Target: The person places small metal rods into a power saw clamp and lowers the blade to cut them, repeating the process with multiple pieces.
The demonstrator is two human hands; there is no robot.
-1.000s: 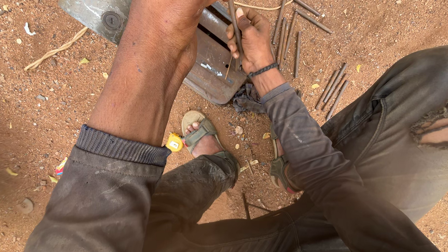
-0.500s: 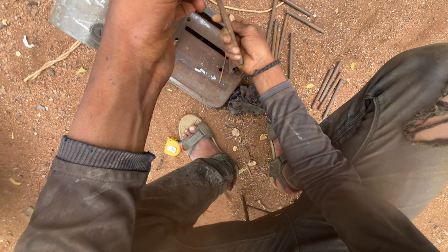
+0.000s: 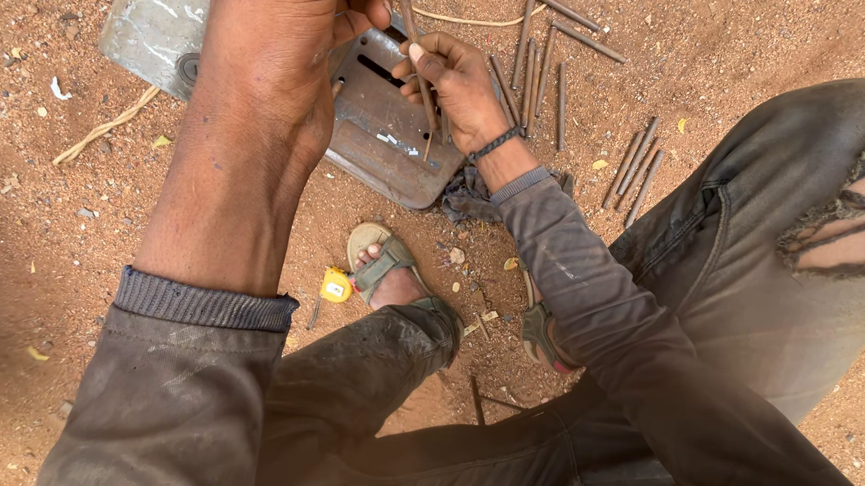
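The right hand [image 3: 460, 84] pinches a thin metal rod [image 3: 416, 57] upright on the slotted steel plate [image 3: 381, 130]; the left hand [image 3: 291, 47] is clenched above, its grip unclear. A slip could jab fingers.

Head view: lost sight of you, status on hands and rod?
Right hand gripping thin metal rod upright on metal plate. Left hand raised above it. Loose rods beside.
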